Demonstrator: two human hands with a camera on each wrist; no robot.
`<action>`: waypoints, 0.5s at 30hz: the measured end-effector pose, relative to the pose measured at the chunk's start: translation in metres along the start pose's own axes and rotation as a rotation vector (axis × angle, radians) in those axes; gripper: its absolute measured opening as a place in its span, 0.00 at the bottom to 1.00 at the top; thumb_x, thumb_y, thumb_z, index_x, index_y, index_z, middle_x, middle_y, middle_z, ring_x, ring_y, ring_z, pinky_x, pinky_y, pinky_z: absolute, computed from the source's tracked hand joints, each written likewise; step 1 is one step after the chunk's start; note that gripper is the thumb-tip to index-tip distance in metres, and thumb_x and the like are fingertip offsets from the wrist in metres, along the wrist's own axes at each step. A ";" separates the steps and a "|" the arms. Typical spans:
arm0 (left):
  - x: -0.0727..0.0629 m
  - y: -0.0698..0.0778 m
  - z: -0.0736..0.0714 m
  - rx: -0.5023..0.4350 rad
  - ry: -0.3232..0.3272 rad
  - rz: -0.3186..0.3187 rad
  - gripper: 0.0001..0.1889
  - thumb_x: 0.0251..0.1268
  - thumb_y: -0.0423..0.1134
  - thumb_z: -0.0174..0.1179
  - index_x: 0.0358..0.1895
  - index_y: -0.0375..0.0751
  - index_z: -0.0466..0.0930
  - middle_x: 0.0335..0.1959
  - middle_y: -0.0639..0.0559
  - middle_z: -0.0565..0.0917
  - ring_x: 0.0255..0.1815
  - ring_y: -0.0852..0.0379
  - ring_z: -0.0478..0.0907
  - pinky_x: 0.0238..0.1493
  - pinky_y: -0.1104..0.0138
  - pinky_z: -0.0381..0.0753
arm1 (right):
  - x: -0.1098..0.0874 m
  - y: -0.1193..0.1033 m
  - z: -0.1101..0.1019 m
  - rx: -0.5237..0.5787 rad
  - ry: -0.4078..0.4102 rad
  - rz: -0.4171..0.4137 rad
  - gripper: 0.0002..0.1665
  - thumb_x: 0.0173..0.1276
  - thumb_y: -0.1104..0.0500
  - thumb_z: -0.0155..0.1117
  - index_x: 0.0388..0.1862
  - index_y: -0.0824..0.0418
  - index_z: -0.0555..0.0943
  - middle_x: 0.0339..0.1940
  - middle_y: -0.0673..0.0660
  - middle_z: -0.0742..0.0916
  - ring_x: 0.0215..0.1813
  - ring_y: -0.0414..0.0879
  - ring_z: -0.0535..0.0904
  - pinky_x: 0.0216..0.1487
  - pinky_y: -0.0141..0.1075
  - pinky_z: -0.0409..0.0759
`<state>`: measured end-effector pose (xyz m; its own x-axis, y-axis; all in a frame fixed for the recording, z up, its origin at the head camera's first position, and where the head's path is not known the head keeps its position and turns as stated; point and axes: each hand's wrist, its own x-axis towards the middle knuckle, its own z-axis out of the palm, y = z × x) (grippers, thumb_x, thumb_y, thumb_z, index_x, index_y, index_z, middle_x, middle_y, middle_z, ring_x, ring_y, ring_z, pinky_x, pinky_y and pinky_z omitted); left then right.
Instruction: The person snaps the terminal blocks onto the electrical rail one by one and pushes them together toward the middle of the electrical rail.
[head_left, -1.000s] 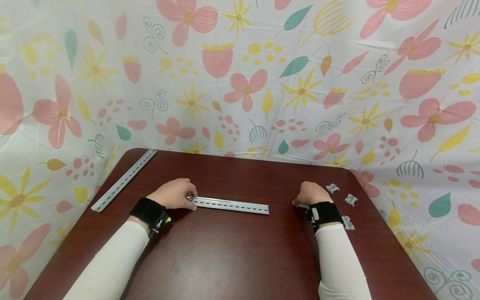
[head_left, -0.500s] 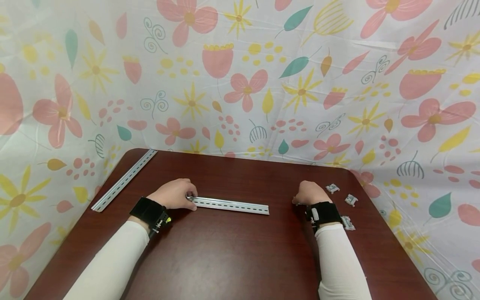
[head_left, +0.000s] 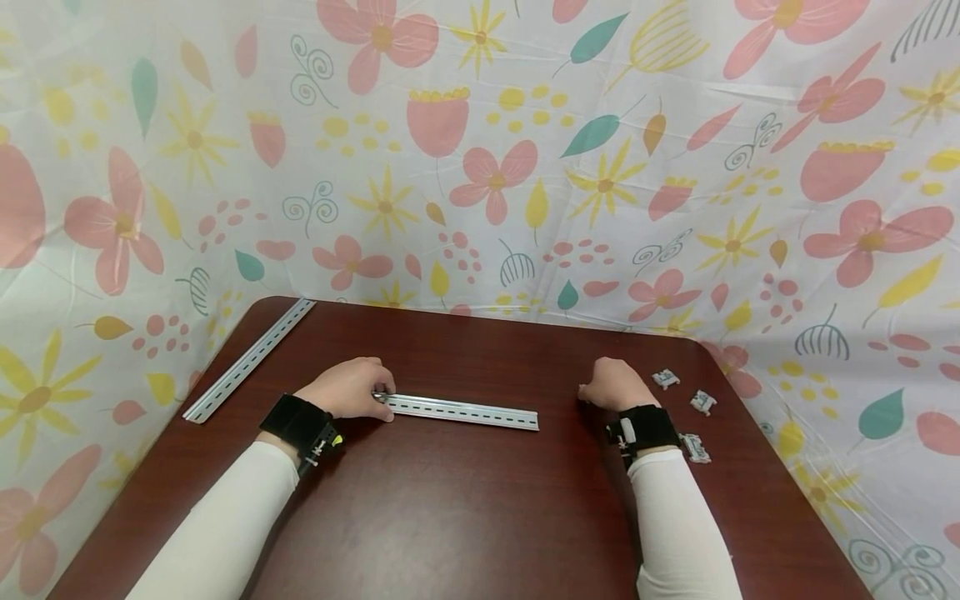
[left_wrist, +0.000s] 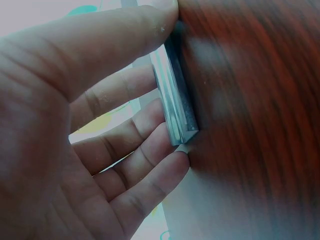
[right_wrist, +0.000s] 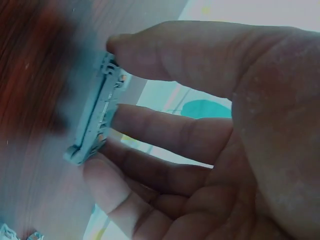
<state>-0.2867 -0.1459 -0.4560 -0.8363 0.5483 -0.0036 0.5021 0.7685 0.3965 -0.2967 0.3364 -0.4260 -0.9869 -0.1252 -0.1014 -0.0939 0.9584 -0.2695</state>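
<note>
On the table lies a slotted metal DIN rail [head_left: 465,411], and my left hand [head_left: 348,387] grips its left end. Up close in the left wrist view, the thumb lies along one side of the rail [left_wrist: 172,95] and the fingers touch the other. To the right of the rail's free end, apart from it, is my right hand [head_left: 617,385]. It pinches a small grey terminal block [right_wrist: 100,110] by its ends, between thumb and fingers, as the right wrist view shows. From the head view this block is mostly hidden by the hand.
A second DIN rail [head_left: 251,358] lies slanted along the left edge of the dark wooden table [head_left: 465,517]. Right of my right hand are three loose terminal blocks, a far one [head_left: 665,378], a middle one [head_left: 702,402] and a near one [head_left: 695,447]. Flowered cloth [head_left: 480,275] hangs behind.
My right hand has shifted slightly left, and the bit of terminal block that showed below it is now hidden. The left hand and the rail have stayed in place.
</note>
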 end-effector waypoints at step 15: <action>0.000 -0.001 0.000 0.004 -0.007 -0.008 0.15 0.61 0.49 0.84 0.47 0.51 0.93 0.41 0.57 0.82 0.41 0.58 0.79 0.48 0.56 0.84 | 0.015 -0.030 0.018 0.047 0.135 -0.119 0.18 0.76 0.53 0.76 0.51 0.69 0.91 0.45 0.63 0.90 0.45 0.56 0.86 0.51 0.54 0.86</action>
<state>-0.2872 -0.1469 -0.4565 -0.8386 0.5446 -0.0128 0.4967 0.7740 0.3927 -0.3059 0.3007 -0.4364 -0.9782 -0.1980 0.0626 -0.2076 0.9256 -0.3164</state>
